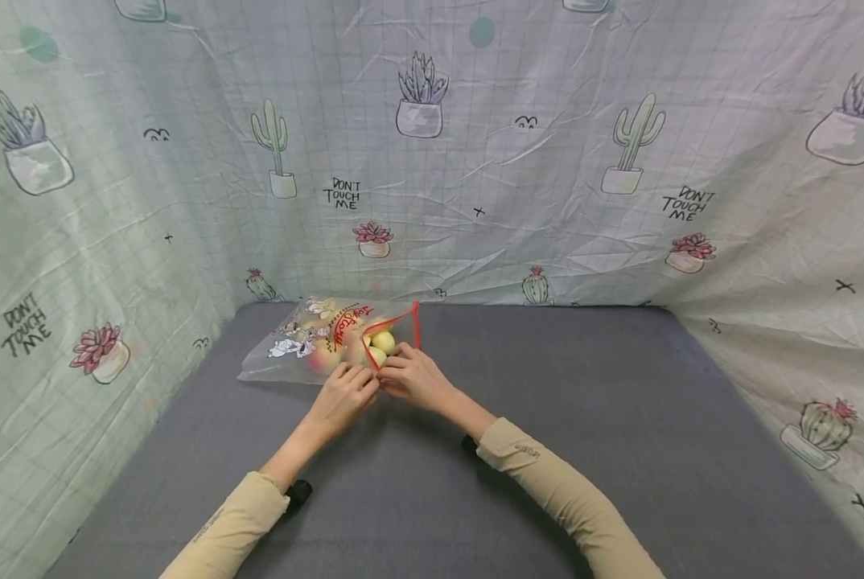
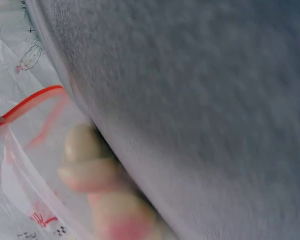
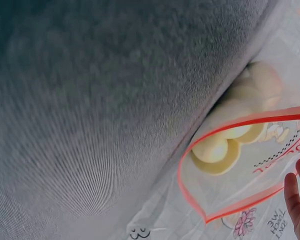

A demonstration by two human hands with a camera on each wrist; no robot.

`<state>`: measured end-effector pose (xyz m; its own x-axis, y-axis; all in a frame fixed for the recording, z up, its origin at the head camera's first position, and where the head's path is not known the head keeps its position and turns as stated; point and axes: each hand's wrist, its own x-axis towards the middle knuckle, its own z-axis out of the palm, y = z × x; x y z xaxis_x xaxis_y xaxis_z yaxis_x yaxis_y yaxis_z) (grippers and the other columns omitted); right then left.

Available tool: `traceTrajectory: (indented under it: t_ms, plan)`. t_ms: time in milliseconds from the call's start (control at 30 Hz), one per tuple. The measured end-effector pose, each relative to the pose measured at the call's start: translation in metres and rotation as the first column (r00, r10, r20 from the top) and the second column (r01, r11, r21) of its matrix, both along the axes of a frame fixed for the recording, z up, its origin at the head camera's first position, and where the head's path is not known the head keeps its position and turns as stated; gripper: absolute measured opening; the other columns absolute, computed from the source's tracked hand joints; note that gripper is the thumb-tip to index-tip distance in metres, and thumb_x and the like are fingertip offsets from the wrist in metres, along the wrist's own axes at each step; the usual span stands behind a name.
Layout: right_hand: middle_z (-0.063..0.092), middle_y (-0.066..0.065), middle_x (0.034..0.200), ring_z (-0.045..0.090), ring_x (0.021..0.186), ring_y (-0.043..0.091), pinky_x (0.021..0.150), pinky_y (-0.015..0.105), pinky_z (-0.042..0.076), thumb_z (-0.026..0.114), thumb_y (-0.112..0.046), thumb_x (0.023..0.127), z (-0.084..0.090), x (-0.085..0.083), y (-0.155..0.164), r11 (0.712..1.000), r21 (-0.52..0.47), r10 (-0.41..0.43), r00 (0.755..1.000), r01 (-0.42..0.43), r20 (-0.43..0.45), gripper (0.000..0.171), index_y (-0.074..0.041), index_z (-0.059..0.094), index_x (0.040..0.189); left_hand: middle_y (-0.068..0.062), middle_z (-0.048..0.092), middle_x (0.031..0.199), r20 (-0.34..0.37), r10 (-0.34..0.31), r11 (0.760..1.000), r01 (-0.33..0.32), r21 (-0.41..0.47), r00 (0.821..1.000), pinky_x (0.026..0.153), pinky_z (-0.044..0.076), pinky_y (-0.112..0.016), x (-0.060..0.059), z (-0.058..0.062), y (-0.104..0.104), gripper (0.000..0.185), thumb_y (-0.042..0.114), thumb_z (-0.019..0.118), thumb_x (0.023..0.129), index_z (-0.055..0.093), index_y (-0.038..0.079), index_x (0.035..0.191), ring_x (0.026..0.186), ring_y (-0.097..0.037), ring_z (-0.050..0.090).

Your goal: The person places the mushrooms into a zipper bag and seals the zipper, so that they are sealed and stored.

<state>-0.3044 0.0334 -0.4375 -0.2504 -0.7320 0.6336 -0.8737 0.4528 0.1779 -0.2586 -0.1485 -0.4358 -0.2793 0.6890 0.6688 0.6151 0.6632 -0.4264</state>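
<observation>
Both hands met at the red zip strip [image 1: 401, 323] of a clear printed bag [image 1: 309, 342], the left hand [image 1: 345, 398] and right hand [image 1: 413, 376] each pinching the near corner of its half-open mouth. The bag lay on its side on the grey surface [image 1: 548, 418] near the cactus-print backdrop [image 1: 475, 161], holding pale round fruit [image 1: 383, 342]. Judged from here, the seal would close best pressed along steadily from that corner, fruit kept clear of the strip.

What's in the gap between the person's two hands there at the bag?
The near corner of the zip bag's red-edged mouth lies between the left hand and right hand, both pinching it; the head view shows this.
</observation>
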Motion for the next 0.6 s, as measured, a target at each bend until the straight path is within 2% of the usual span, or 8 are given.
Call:
traceTrajectory:
  t_ms: [100,233,400,500,600]
  plan:
    - [0.067,-0.011,0.089,0.051,0.084,0.011,0.08,0.022,0.041,0.065,-0.029,0.078,0.0005,0.0002,0.001,1.0,-0.012,-0.005,1.0,0.005,0.024,0.015,-0.022,0.07,0.091,-0.004,0.057,0.079,0.023,0.065,0.997,-0.065,-0.032,0.998,0.069,0.042,-0.036,0.0005,0.0024,-0.0019,0.027,0.022,0.076,0.063,0.06,0.009,0.08,0.074,-0.02,0.054]
    - [0.068,-0.011,0.088,0.052,0.083,0.01,0.079,0.022,0.041,0.065,-0.029,0.078,0.0016,0.0009,0.0022,1.0,-0.021,0.002,1.0,-0.001,0.015,0.015,-0.021,0.07,0.09,-0.002,0.057,0.076,0.045,0.133,0.987,-0.129,-0.092,0.99,0.071,0.044,-0.039,-0.0011,0.0033,-0.0032,0.02,0.026,0.071,0.07,0.06,0.012,0.08,0.073,-0.02,0.052]
    - [0.068,-0.011,0.087,0.053,0.085,0.011,0.078,0.022,0.042,0.065,-0.027,0.078,0.0036,0.0031,0.0023,0.999,-0.017,0.039,0.999,-0.038,0.027,0.015,-0.02,0.07,0.09,0.0,0.058,0.073,0.054,0.171,0.974,-0.161,-0.159,0.984,0.065,0.038,-0.034,-0.0001,0.0034,-0.0027,0.011,0.024,0.059,0.077,0.061,0.013,0.079,0.071,-0.017,0.052]
    - [0.067,-0.01,0.088,0.053,0.086,0.011,0.079,0.022,0.041,0.064,-0.027,0.079,0.0035,0.0031,0.0012,0.999,-0.001,0.043,0.998,-0.043,0.038,0.015,-0.02,0.07,0.092,0.0,0.058,0.072,0.07,0.189,0.97,-0.174,-0.171,0.98,0.065,0.035,-0.032,0.0011,0.0036,-0.0016,0.013,0.019,0.051,0.079,0.062,0.012,0.078,0.07,-0.017,0.052]
    - [0.066,-0.01,0.087,0.051,0.085,0.011,0.077,0.021,0.04,0.064,-0.027,0.079,0.0035,0.0022,-0.0004,0.999,0.011,0.041,0.999,-0.042,0.033,0.015,-0.02,0.07,0.091,-0.001,0.059,0.072,0.098,0.189,0.971,-0.172,-0.165,0.977,0.068,0.036,-0.034,0.0014,0.0036,-0.0015,0.012,0.017,0.052,0.078,0.063,0.012,0.077,0.072,-0.017,0.053]
